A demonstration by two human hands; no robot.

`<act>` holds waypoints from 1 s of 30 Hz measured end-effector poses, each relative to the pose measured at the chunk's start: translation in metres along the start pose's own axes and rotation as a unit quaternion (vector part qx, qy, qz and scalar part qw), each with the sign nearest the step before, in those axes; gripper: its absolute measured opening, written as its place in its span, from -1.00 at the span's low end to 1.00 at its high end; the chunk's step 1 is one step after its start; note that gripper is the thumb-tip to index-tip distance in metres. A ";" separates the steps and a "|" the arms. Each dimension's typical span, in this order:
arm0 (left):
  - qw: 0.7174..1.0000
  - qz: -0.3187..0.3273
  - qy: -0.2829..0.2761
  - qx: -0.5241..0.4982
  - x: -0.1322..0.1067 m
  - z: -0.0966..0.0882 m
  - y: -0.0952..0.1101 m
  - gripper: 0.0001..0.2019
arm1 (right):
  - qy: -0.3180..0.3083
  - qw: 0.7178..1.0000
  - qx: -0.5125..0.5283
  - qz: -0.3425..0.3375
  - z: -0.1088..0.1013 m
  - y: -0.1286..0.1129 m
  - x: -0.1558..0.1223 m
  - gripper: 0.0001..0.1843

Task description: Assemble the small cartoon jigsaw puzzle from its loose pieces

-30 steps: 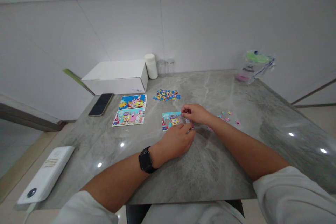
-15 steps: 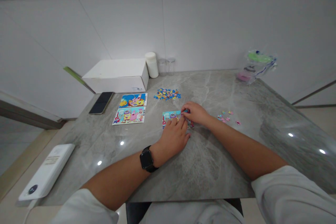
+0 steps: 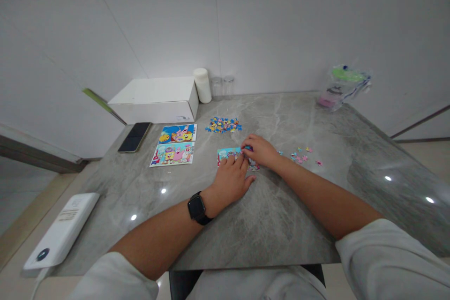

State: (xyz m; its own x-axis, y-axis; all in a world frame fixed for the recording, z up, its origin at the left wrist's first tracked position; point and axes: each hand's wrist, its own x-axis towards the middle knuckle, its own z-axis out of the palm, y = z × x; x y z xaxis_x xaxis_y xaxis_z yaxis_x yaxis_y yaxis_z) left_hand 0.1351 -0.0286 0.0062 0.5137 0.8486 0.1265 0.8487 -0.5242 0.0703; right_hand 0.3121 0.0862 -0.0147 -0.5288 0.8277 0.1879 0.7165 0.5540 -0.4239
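Note:
A small, colourful cartoon jigsaw puzzle [image 3: 222,153] lies on the grey marbled table, partly covered by my hands. My left hand [image 3: 232,179], with a black watch [image 3: 196,206] on its wrist, rests flat over the puzzle's lower middle, fingers stretched out. At the puzzle's upper right edge, my right hand [image 3: 260,151] has thumb and forefinger pinched on a small puzzle piece, mostly hidden by the fingers. To the right of that hand lie several loose pink and teal pieces [image 3: 301,157]. A heap of blue and yellow pieces [image 3: 224,125] sits behind the puzzle.
Left of the puzzle lie two cartoon picture cards [image 3: 173,154] and a phone [image 3: 135,137]. A white box [image 3: 154,101], a white bottle [image 3: 202,86] and two clear glasses [image 3: 228,88] stand at the back. A plastic bag [image 3: 342,89] is back right; a white power bank [image 3: 63,229] is front left.
My right hand has shifted very slightly at the puzzle's upper edge, still pinching. My left hand stays flat on the puzzle. The view has moved a little.

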 end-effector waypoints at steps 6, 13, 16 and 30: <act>1.000 0.000 0.002 0.006 -0.001 0.001 0.000 -0.42 | 0.022 1.000 -0.005 -0.013 -0.004 0.008 0.000 -0.74; 1.000 0.004 0.005 -0.002 -0.001 0.002 0.001 -0.42 | 0.007 0.999 -0.027 -0.047 -0.006 0.008 0.000 -0.66; 1.000 0.004 0.003 -0.002 -0.001 0.001 0.001 -0.43 | -0.004 0.998 -0.031 -0.049 -0.006 0.007 -0.001 -0.67; 1.000 0.010 0.009 0.007 -0.002 0.004 0.001 -0.42 | -0.007 0.996 -0.075 -0.052 -0.011 -0.002 -0.003 -0.72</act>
State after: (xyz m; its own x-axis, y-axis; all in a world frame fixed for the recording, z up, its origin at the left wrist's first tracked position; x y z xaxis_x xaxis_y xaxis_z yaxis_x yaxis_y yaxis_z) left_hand 0.1353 -0.0300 0.0024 0.5286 0.8362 0.1457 0.8399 -0.5402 0.0528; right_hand 0.3177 0.0835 -0.0050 -0.6090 0.7647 0.2108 0.7171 0.6444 -0.2657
